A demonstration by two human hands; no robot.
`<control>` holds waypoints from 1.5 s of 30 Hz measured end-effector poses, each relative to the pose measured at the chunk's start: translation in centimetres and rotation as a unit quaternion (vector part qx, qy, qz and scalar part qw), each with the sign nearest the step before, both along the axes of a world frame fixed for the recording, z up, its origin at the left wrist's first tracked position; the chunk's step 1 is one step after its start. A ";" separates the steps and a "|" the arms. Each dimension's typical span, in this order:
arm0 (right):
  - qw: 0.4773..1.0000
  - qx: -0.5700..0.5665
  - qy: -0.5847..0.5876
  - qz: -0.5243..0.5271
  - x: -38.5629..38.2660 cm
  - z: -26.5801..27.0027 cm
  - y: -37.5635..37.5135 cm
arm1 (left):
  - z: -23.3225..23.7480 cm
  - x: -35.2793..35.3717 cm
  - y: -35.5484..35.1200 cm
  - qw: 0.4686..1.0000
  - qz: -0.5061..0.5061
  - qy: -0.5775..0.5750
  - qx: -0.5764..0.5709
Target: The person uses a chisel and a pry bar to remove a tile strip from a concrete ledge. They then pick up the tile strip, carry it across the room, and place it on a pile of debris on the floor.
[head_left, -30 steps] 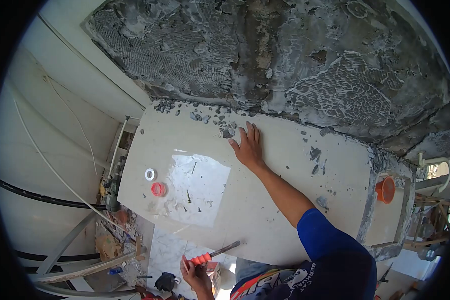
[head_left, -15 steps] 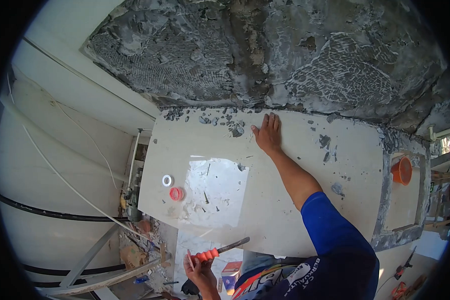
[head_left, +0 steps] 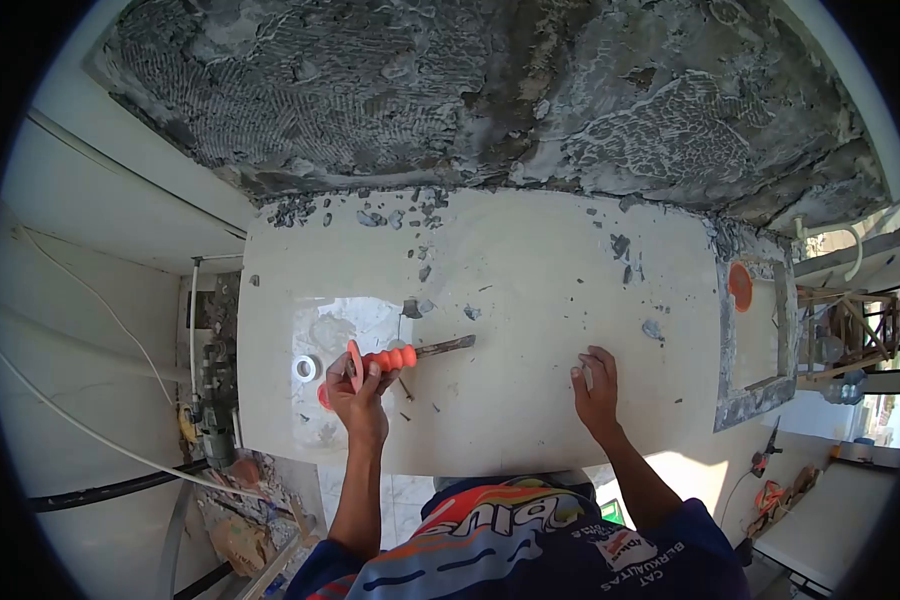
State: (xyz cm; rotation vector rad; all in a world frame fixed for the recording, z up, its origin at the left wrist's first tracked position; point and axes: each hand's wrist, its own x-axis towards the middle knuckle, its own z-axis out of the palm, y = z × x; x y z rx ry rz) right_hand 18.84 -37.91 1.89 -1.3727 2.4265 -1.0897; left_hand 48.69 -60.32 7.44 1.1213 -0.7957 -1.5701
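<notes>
Grip closed, left hand (head_left: 358, 388) holds a chisel (head_left: 422, 351) — orange handle, grey shaft.

Head view; faces down, forward; slab (head_left: 540, 290) near

The cream, glossy tiled table (head_left: 530, 300) carried a small white ring-shaped roll of tape (head_left: 304, 368). A round red plastic cap (head_left: 322, 398) lay just beside the roll, nearer the person. A few small dark screws (head_left: 407, 389) lay right of the roll. Grey mortar chips (head_left: 370, 216) were strewn well beyond the roll, along the table's far edge.
</notes>
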 end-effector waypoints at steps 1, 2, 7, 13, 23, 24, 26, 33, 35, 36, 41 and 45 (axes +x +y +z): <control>1.000 0.015 -0.003 -0.015 1.1 0.8 3.3 | -1.0 -0.5 -0.3 1.000 -0.015 0.010 0.000; 0.995 0.041 -0.069 -0.060 2.5 1.2 6.0 | -1.3 -1.4 -0.4 1.000 -0.014 0.022 0.011; 0.962 0.067 -0.201 -0.171 10.0 2.0 10.7 | -4.7 -4.8 3.4 0.999 0.002 0.049 -0.005; 0.963 0.028 -0.263 -0.044 13.6 2.7 8.9 | -5.7 -5.4 7.1 0.994 0.007 -0.064 -0.087; 0.940 -0.008 -0.331 -0.087 16.8 1.9 13.8 | -3.3 -1.1 11.8 0.980 -0.022 -0.123 0.153; 0.932 -0.022 -0.352 -0.089 17.4 1.5 13.6 | -3.8 -0.1 12.5 0.973 -0.079 -0.130 0.175; 0.912 -0.044 -0.397 -0.094 19.4 0.3 13.5 | -6.3 2.3 13.7 0.949 -0.176 -0.111 0.237; 0.892 0.038 -0.444 -0.077 25.4 -7.1 16.6 | -7.2 5.3 15.9 0.916 -0.231 -0.116 0.305; 0.896 -0.007 -0.437 -0.081 25.7 -7.3 18.0 | -5.8 4.7 15.7 0.921 -0.230 -0.130 0.288; 0.897 -0.012 -0.431 -0.101 26.0 -8.2 18.6 | -5.3 4.7 15.6 0.926 -0.232 -0.136 0.264; 0.892 0.019 -0.370 -0.259 26.7 -10.7 23.5 | -2.5 5.3 16.6 0.857 -0.375 -0.185 0.300; 0.792 0.009 -0.425 -0.438 32.1 -16.0 28.1 | -2.3 2.8 17.8 0.708 -0.622 -0.317 -0.103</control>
